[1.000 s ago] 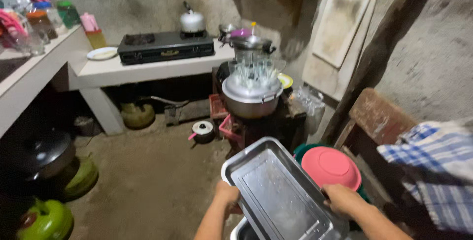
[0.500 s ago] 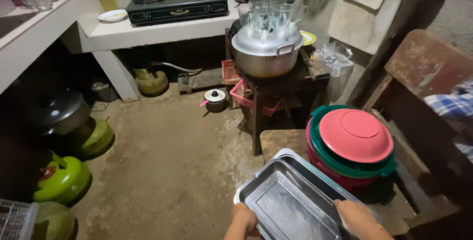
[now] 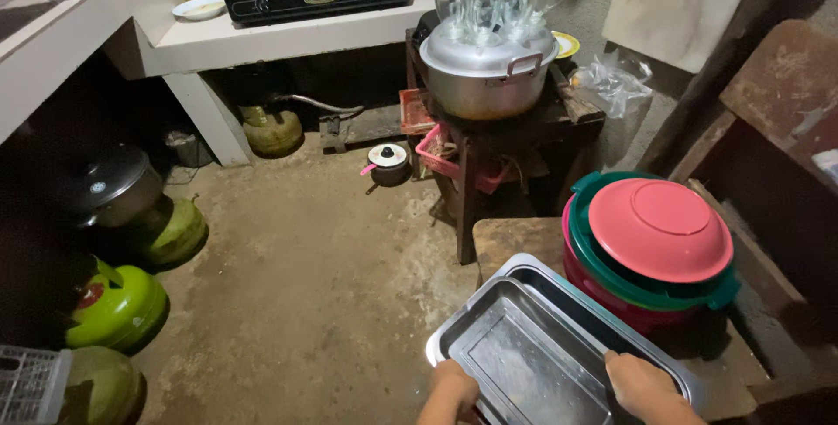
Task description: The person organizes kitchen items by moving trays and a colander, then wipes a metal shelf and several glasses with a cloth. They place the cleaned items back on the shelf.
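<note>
Hands, left (image 3: pixel 454 387) and right (image 3: pixel 644 384), fingers gripping stacked metal trays (image 3: pixel 541 346), now lowered beside pink-lidded basins (image 3: pixel 655 242) on wooden table (image 3: pixel 511 237).

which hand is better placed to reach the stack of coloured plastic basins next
Right, probably. The right hand grips the rectangular steel tray on the side nearest the pink-topped stack of plastic basins; the left hand holds the tray's far edge.
</note>
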